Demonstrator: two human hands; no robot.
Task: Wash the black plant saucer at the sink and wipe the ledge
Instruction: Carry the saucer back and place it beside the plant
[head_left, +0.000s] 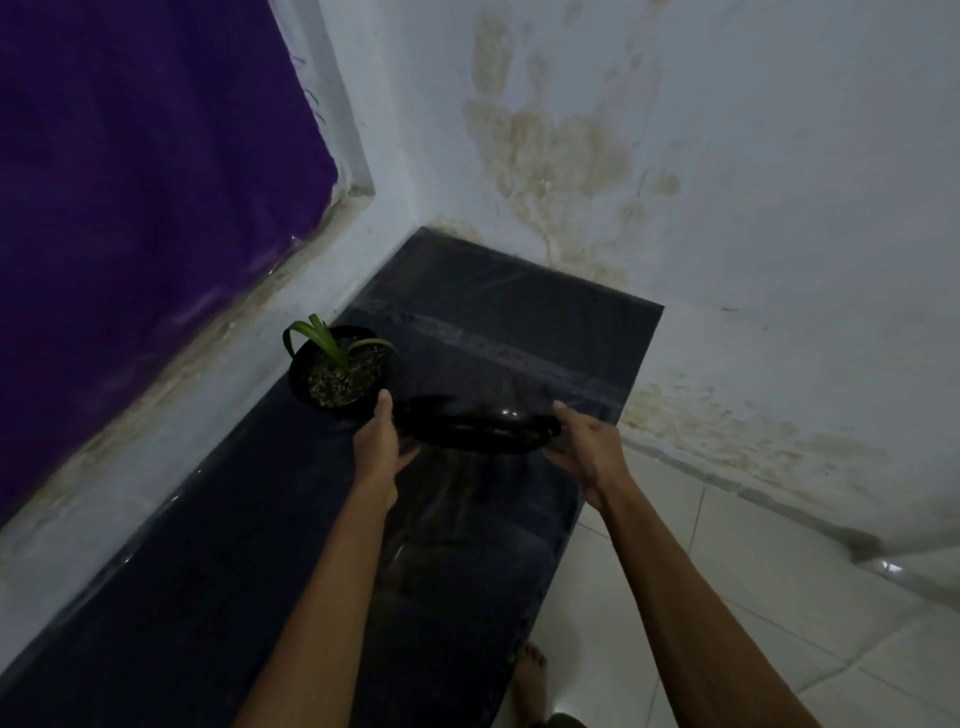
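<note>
Holding the black plant saucer (483, 428) above the ledge (519, 322), the left hand (382, 441) and right hand (587, 447) clasp opposite rims, likely to carry it off level for washing; the potted plant (337, 371) stands beside.

- No text, label, brand, number or sign can be read anywhere in the view.
</note>
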